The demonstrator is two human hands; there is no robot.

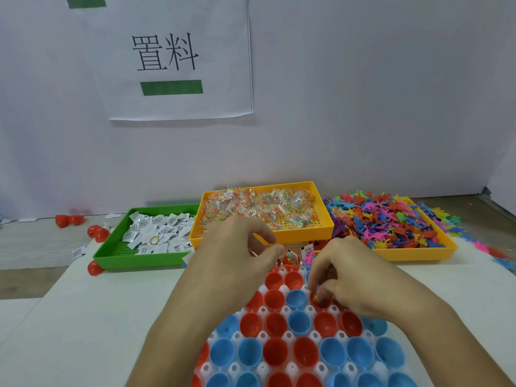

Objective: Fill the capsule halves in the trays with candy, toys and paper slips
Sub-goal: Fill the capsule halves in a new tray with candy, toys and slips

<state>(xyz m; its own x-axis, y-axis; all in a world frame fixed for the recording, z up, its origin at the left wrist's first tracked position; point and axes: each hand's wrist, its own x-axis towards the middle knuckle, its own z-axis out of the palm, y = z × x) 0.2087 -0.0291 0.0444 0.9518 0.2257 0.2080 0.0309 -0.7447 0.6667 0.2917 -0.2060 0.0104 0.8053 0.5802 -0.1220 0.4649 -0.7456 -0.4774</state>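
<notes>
Two hands work over a white tray of red and blue capsule halves on the table.

Beyond the hands sit three bins: toys in the orange bin, candy in the yellow bin, paper slips in the green bin. Under both hands lies the capsule tray. The left hand pinches something small, unclear what; the right hand, fingers curled, presses a candy packet into a red half.

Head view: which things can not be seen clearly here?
- Far tray cups: hidden behind the left hand and right hand.
- White tray: near rows cut off by the bottom edge.
- Paper slips in the green bin: print too small to read.
- Left fingertips' hold: blurred.
</notes>
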